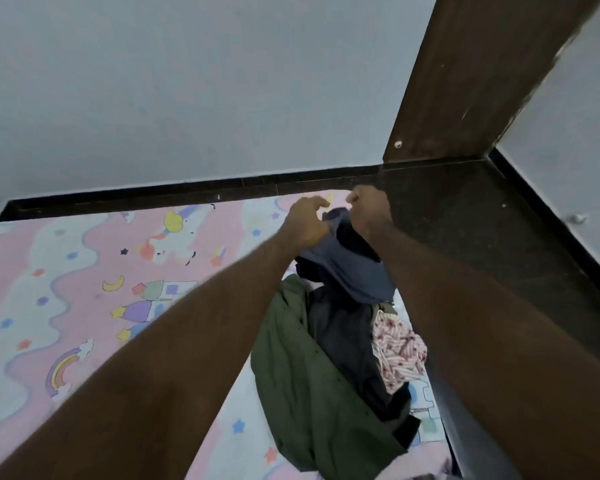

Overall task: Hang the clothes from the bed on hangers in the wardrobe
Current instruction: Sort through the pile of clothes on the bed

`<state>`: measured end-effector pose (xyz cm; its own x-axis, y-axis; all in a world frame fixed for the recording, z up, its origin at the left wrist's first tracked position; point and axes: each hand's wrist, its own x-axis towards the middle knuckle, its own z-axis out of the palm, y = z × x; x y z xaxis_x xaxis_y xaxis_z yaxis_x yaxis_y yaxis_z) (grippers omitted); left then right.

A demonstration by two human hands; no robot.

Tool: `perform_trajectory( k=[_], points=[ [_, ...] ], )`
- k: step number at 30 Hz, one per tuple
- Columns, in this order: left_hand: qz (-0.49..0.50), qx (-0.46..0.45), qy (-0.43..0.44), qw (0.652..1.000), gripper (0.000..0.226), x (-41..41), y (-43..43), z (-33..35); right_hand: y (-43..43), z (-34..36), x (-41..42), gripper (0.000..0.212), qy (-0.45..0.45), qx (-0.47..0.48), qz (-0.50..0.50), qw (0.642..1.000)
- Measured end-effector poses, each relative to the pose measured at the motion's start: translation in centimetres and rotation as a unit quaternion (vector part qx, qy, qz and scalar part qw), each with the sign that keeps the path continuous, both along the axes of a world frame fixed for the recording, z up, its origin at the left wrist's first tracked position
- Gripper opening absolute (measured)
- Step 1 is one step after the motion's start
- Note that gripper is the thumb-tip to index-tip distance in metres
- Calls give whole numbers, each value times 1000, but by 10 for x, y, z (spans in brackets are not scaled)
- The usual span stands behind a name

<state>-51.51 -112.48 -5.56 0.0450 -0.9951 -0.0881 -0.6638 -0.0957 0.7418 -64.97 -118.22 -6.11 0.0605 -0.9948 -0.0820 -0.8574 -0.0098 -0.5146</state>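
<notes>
Left hand (pixel 305 221) and right hand (pixel 369 211) on a blue garment (pixel 350 271), above the clothes pile (pixel 319 375) on the bed (pixel 84 271).

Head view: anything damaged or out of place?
Wooden panel: pale chips and scuffs along its right edge. Small white scrap on the dark floor near the wall. Clothes pile on the bed is crumpled; left hand and right hand grip its blue garment.

Pale grey wall (pixel 187 81) at back w/ black skirting (pixel 153 195) along its foot. Dark speckled floor (pixel 465 220) top rt. Brown wood panel (pixel 465 81) stands on it, poss. a door, w/ sm. white stud (pixel 398 144) near its base. Small white object (pixel 577 218) on floor by rt wall, too blurred to ID.
</notes>
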Motion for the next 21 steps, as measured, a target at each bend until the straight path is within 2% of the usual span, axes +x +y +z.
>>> perform_trajectory(
  k=[3,6,9,11,14,16,21],
  points=[
    [-77,49,-128,988,40,7,19,-29,17,-24,-11,26,57,26,17,998],
    [-108,75,-174,976,42,12,40,-42,35,-34,-3,13,78,52,61,994],
    [-97,97,-167,976,37,17,66,-49,59,-44,17,39,93,63,110,988],
    [-63,124,-147,979,41,24,87,-60,82,-53,30,38,80,68,143,984],
    [-1,151,-115,982,48,40,130,-79,119,-70,49,13,69,100,205,971],
    [46,166,-105,979,52,51,163,-85,142,-81,60,10,72,117,240,961],
    [213,192,-75,955,70,78,274,-99,222,-106,92,46,53,174,306,934]
  ],
)
